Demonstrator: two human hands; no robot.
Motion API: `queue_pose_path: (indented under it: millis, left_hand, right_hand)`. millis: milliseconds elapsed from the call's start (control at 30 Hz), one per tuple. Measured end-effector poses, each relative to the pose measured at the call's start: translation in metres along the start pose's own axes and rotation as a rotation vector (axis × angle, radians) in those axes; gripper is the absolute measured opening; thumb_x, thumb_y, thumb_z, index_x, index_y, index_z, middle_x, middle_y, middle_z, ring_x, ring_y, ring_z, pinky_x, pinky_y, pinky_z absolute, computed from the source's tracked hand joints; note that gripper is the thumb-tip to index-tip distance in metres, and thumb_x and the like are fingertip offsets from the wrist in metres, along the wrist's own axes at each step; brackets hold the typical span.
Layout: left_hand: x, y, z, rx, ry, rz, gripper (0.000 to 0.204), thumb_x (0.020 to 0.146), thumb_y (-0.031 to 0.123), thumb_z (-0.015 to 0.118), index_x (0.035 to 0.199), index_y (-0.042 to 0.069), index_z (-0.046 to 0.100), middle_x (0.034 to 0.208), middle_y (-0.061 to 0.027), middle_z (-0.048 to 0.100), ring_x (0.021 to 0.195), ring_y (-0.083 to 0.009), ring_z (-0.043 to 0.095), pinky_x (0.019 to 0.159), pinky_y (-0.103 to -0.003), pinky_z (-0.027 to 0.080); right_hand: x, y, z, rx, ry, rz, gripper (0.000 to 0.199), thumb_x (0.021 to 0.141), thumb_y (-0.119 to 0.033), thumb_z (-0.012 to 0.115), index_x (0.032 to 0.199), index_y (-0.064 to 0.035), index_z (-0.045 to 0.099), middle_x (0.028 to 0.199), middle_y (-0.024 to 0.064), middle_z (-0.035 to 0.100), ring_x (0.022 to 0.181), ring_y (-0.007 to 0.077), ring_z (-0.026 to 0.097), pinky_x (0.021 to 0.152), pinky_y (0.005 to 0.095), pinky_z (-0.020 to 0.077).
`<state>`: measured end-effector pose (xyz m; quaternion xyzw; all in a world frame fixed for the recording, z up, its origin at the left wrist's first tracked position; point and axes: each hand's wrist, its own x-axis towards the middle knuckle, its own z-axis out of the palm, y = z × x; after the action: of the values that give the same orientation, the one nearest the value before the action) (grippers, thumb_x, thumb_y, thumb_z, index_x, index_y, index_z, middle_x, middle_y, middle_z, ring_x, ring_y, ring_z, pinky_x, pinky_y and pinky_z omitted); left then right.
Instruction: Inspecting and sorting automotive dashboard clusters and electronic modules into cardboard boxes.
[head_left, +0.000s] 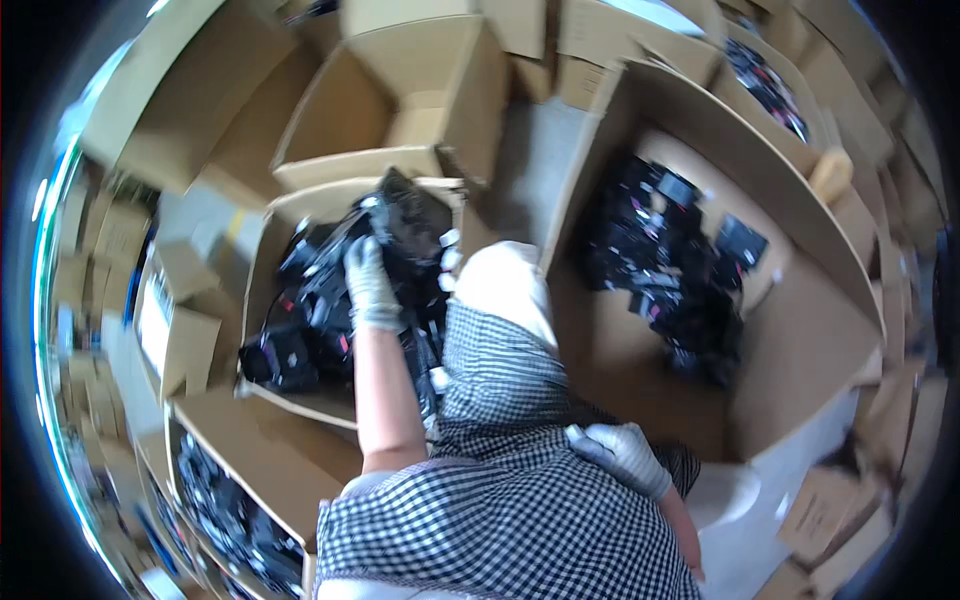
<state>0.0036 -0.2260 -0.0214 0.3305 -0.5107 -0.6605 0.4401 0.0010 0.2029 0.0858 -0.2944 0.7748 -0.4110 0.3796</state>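
Single head-worn fisheye view, steeply downward and close over open cardboard boxes (700, 130), rim edges bowed.

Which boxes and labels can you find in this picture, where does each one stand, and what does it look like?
Open brown carton: centre left, full of black parts; the gloved left hand reaches into it.
Large brown carton: right, black parts heaped in its far corner.
Empty brown carton: top centre, flaps open.
Small brown box: far left, with a white label.
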Motion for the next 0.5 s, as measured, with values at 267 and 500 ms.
queue_pose_path:
  millis: [267,500]
  left_hand:
    - [-0.058,0.046,0.088,0.95,-0.216,0.842,0.046,0.087,0.025,0.063,0.118,-0.005,0.052,0.115,-0.0202,0.056,0.104,-0.0314,0.054,0.095,-0.042,0.042]
    - [-0.18,-0.028,0.252,0.817,-1.032,0.852,0.034,0.079,0.014,0.068,0.111,0.003,0.06,0.114,-0.0177,0.059,0.108,-0.0347,0.055,0.096,-0.042,0.041]
  right_hand:
    - [-0.019,0.044,-0.014,0.179,0.188,0.03,0.045,0.094,-0.043,0.049,0.079,-0.0045,0.066,0.068,0.014,0.062,0.063,0.0294,0.062,0.065,0.0377,0.0486]
    - [-0.029,0.117,-0.028,0.124,0.477,0.043,0.038,0.092,-0.037,0.057,0.075,-0.0033,0.063,0.067,0.0139,0.061,0.059,0.0306,0.06,0.058,0.0371,0.0486]
